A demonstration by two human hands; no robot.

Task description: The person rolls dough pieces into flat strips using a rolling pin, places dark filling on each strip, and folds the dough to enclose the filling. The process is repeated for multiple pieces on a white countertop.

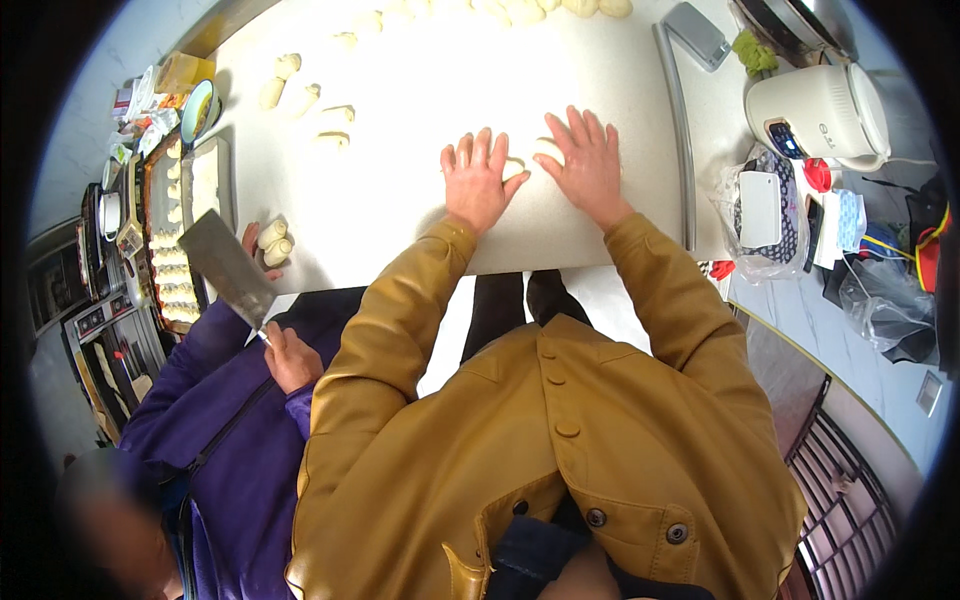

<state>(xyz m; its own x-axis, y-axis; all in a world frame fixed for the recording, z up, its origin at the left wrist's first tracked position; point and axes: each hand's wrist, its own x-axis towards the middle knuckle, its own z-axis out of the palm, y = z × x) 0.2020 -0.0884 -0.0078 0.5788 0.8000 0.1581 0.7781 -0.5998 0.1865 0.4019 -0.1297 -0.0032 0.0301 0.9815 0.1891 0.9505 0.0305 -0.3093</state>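
Observation:
My left hand [477,180] lies palm down on the pale worktop [405,240], fingers spread. A piece of dough [514,169] shows between its thumb and index finger, mostly covered by the hand. To the right, my right hand [586,165] is also flat with fingers apart. Another dough piece [550,150] sticks out by its thumb; the rest is hidden under the palm. Neither hand's fingers are closed around the dough. Rolled dough pieces [331,140] are scattered left of my hands, and a row of dough lumps [525,11] runs along the far side in bright glare.
At my left, a co-worker's hand [292,358] holds a cleaver [232,266] near two dough rolls [275,244]. Beyond stands a baking tray of shaped dough [174,274]. A metal rod [677,142], a kitchen scale [697,36] and a white electric cooker [817,116] are on the right.

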